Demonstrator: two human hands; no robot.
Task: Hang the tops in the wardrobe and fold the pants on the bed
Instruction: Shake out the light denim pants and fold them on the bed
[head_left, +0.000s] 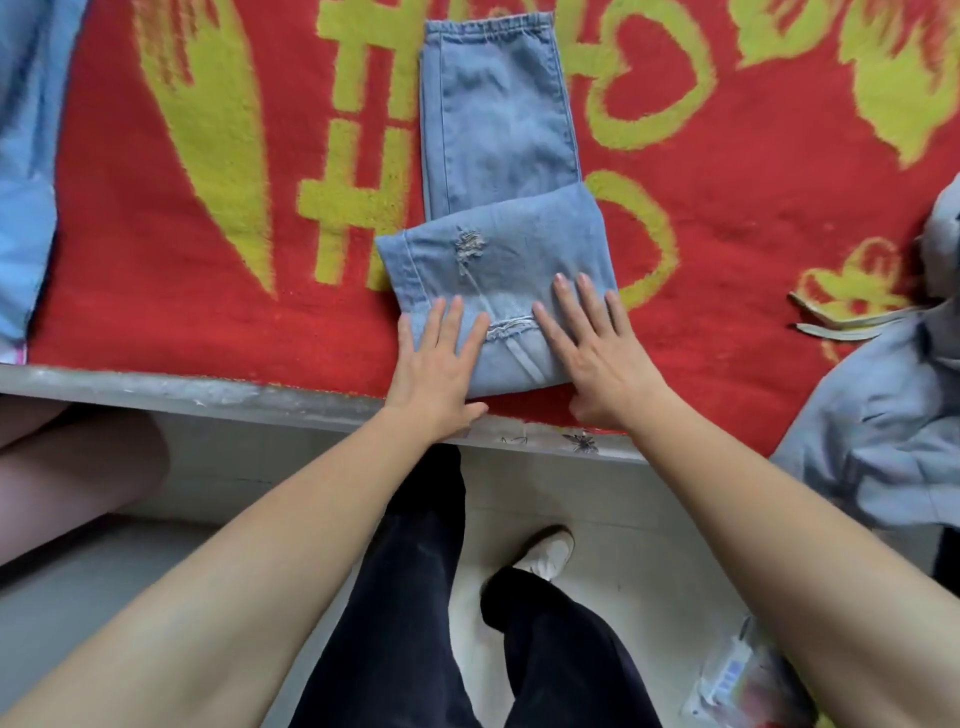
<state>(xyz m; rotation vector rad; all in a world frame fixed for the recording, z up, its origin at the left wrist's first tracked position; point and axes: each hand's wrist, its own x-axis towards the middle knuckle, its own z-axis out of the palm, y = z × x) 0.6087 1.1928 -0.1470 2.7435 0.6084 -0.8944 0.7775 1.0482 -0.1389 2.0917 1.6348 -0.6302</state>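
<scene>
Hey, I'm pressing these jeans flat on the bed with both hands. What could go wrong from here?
1. The folded-up leg section sits skewed across the jeans, with its hem jutting past their left side. Another fold now would likely come out crooked.
2. The fold under your left hand and right hand lies right by the bed's metal edge. A pull toward you might drag it off.

Red blanket (171, 291) with yellow figures covers the bed (130, 384); its grey rail (545, 436) runs 9 to 4 o'clock. Pale floor (623, 519) at 6, plastic bag (737, 675) at 5.
</scene>
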